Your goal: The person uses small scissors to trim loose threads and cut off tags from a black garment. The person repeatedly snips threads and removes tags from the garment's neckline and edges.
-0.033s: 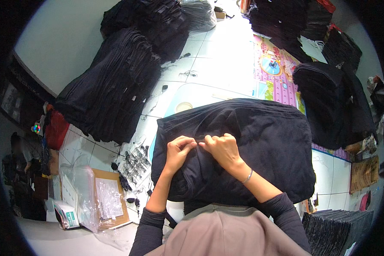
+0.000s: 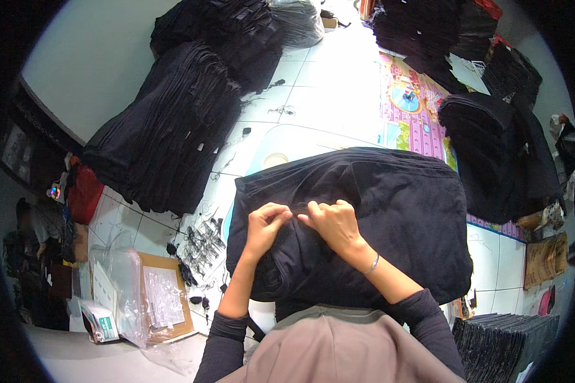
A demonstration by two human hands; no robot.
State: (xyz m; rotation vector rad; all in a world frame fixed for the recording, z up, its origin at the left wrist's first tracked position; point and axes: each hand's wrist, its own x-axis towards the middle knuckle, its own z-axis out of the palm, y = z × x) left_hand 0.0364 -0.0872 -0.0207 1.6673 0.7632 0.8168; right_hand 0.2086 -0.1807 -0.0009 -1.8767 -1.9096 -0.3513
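A thick pile of folded black cloth (image 2: 402, 236) lies in front of me, its layered edges showing along the far side. Over its left half my left hand (image 2: 266, 223) is closed, thumb and fingertips pinched on a raised fold of the top cloth. Close beside it, my right hand (image 2: 332, 223) also pinches the cloth, its fingers curled and the thumb pointing left. The fingertips of both hands nearly meet, with a small dark bit of the fabric between them. Any fine thread there is too small to make out.
Tall stacks of black cloth (image 2: 166, 127) stand at the left, with another draped black pile (image 2: 492, 147) at the right. A colourful mat (image 2: 415, 108) covers floor tiles. Lower left are a clear plastic bag (image 2: 118, 281) and cardboard (image 2: 188, 322); black thread scraps (image 2: 204, 249) litter the floor.
My left hand has shifted very slightly to the left, widening the small gap between the fingertips. The pile stays where it was.
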